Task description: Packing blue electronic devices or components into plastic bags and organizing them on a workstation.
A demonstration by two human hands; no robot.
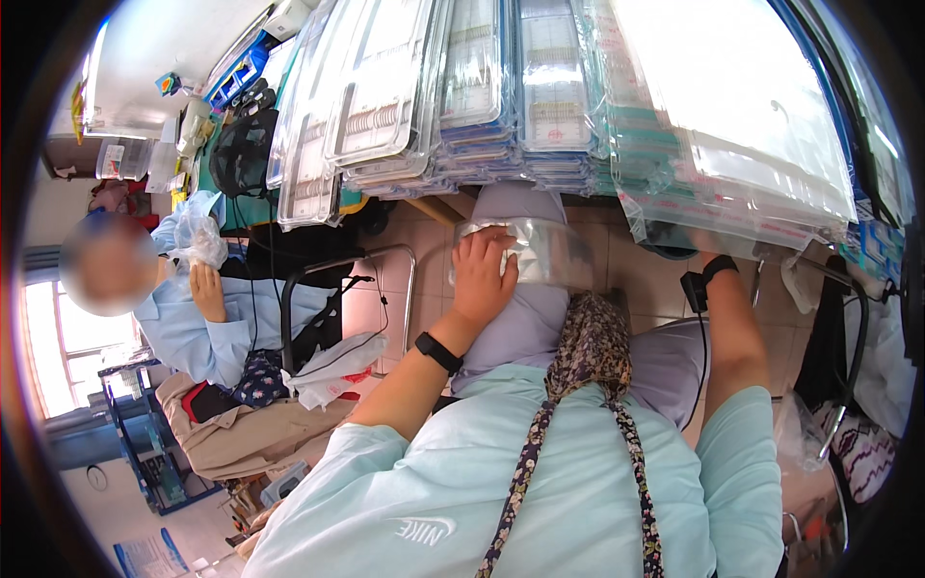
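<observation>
My left hand [485,275] lies on top of a shiny, clear plastic piece [544,249] across my left thigh. Its fingers are apart and slightly bent over the plastic. Blur and glare hide the exact kind of this piece. My right hand [711,243] reaches toward the table edge, beneath a hanging clear plastic bag [718,207]; its fingers are hidden there. A dark round container [668,239] shows just left of it. Stacks of clear plastic trays [376,96] with rows of small parts stand on the table in front of me.
A black wrist strap [718,267] with a cable crosses my right wrist. At left, another person in a light blue top [183,332] handles a clear bag [199,231]. Metal-framed chairs [414,279] and a white plastic bag [332,371] stand between us.
</observation>
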